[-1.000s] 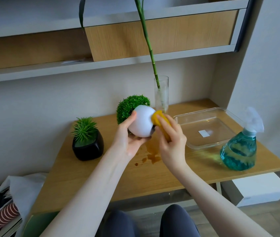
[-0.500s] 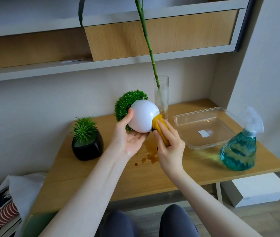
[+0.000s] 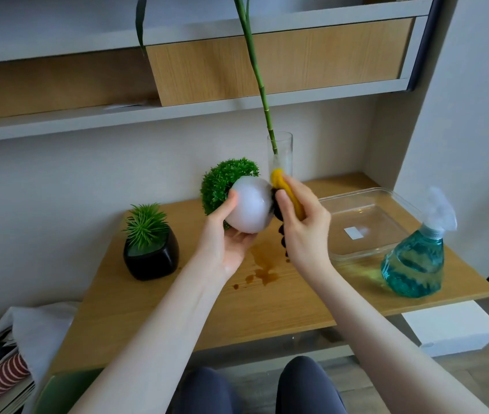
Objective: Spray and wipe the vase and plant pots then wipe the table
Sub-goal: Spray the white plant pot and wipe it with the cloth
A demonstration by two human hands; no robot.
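Observation:
My left hand [image 3: 227, 237] holds a round white plant pot [image 3: 250, 207] tipped on its side above the table, its green bushy plant [image 3: 224, 182] pointing back left. My right hand [image 3: 300, 225] grips a yellow cloth [image 3: 286, 191] pressed against the pot's right side. A black pot with a spiky green plant [image 3: 150, 253] stands on the wooden table [image 3: 177, 309] at the left. Behind the hands stands a tall clear glass vase [image 3: 280, 150] with a long green stem. A spray bottle of blue liquid [image 3: 415, 261] sits at the right.
A clear shallow plastic tray [image 3: 365, 225] lies between the vase and the spray bottle. Brown wet spots [image 3: 262, 271] mark the table under the hands. Shelves [image 3: 177, 112] hang above. A bag with rolled items [image 3: 1, 375] sits on the floor at the left.
Both hands have lifted the white pot higher. The yellow cloth has slid from the pot's lower right side up to its upper right side.

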